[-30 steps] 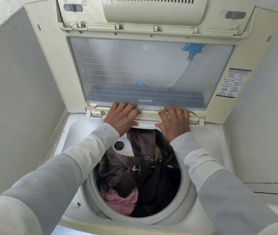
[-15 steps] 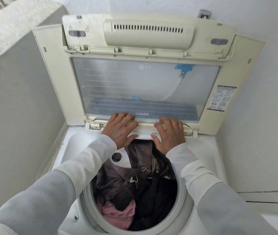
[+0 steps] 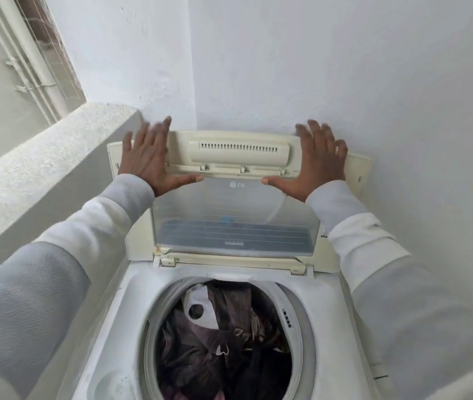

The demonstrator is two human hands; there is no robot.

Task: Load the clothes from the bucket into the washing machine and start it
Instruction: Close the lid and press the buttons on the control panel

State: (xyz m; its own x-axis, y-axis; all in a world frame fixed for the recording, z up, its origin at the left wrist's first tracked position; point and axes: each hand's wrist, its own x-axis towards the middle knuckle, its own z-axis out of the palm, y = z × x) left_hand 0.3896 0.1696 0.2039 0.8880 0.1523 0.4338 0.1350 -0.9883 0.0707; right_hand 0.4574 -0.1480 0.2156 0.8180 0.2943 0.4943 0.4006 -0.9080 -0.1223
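Note:
A cream top-loading washing machine [image 3: 120, 321] stands below me with its folding lid [image 3: 238, 215] raised against the back wall. Dark purple, black and white clothes [image 3: 223, 342] fill the round drum. My left hand [image 3: 150, 160] lies flat, fingers spread, on the lid's upper left corner. On the upper right corner my right hand [image 3: 314, 163] rests the same way. Neither hand holds anything; both press the lid's top panel. No bucket is in view.
A white wall [image 3: 345, 67] rises right behind the lid and along the right side. A rough white ledge [image 3: 42, 157] runs along the left, with a pipe and window frame [image 3: 36, 53] above it.
Both hands have moved from the lid's lower hinge edge up to its top corners. The view has tilted upward, and the lid looks folded lower.

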